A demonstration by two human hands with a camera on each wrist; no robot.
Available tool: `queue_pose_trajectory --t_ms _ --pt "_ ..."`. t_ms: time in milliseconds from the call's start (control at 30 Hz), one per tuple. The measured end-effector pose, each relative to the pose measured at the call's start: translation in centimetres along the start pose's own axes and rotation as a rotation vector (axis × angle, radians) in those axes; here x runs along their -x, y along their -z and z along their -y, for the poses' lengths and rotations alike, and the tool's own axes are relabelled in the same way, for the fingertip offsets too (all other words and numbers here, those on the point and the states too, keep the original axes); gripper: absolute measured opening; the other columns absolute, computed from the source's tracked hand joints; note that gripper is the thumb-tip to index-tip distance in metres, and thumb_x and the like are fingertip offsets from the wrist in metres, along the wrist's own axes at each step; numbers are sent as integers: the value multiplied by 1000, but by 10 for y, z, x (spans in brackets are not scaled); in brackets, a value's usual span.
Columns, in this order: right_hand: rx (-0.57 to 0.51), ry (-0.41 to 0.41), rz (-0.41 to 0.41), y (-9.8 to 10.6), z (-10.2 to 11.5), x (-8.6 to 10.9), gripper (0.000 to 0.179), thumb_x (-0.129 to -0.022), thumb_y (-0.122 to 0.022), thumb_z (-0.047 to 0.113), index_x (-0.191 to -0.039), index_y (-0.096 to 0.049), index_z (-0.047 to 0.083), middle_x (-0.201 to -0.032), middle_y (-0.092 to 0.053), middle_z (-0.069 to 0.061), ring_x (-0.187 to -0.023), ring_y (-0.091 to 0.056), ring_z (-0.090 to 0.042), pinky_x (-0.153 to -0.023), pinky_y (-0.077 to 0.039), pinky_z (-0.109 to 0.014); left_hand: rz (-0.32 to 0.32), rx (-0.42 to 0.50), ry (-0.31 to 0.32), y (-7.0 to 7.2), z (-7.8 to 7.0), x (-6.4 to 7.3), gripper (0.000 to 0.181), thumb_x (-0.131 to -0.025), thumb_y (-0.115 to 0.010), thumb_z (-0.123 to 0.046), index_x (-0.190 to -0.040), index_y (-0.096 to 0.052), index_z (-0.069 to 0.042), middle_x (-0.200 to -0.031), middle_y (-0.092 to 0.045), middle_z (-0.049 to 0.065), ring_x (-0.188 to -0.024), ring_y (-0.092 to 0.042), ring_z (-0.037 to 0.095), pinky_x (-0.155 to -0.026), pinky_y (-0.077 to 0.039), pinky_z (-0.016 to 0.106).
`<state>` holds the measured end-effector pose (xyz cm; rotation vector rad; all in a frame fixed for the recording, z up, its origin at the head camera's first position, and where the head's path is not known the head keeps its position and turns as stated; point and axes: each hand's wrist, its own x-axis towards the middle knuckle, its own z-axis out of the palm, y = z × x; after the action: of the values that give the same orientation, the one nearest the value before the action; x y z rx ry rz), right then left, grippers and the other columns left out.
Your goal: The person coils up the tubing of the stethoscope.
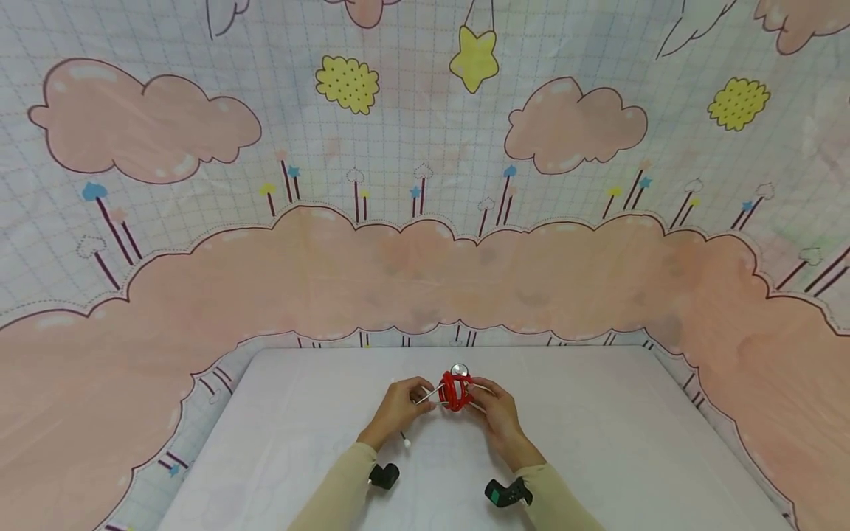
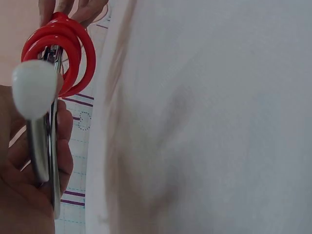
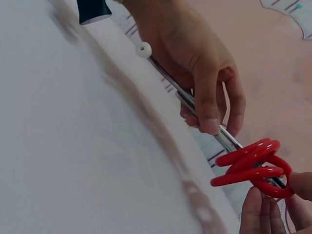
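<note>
Both hands are on a stethoscope above the white table. Its red tubing (image 1: 454, 391) is wound in several loops around the metal ear tubes (image 3: 170, 80). My left hand (image 1: 400, 407) grips the ear tubes with thumb and fingers. One white ear tip (image 2: 34, 90) sticks out past that hand, large in the left wrist view. On the other side, my right hand (image 1: 499, 419) pinches the red loops, its fingers (image 3: 263, 209) along their edge. The round silver chest piece (image 1: 459, 370) shows at the far side of the coil in the head view.
The white table top (image 1: 598, 442) spreads around the hands, its far edge just beyond them. Behind it hangs a cloth (image 1: 425, 280) printed with clouds and stars. A black wrist camera (image 1: 384, 476) sits by the left sleeve, another (image 1: 508, 493) by the right.
</note>
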<state>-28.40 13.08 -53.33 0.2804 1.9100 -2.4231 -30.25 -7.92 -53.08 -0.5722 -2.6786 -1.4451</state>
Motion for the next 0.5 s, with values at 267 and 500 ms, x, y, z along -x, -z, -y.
queue_pose_trajectory --t_ms 267,500 --pt "21 -32 -29 1 -9 -6 34 -96 -62 14 -126 -59 -2 -117 -65 -13 -94 -66 -15 -88 -56 -34 16 28 29 -3 12 -5 18 -81 -76 -2 -98 -72 -5 -80 -71 7 -69 -55 8 -62 -45 20" --pt "70 -8 -42 1 -11 -11 33 -96 -62 14 -124 -61 -2 -123 -62 -17 -94 -64 -15 -85 -57 -31 35 24 49 -5 17 -8 17 -81 -76 -4 -98 -72 -7 -83 -72 4 -72 -56 8 -64 -46 21"
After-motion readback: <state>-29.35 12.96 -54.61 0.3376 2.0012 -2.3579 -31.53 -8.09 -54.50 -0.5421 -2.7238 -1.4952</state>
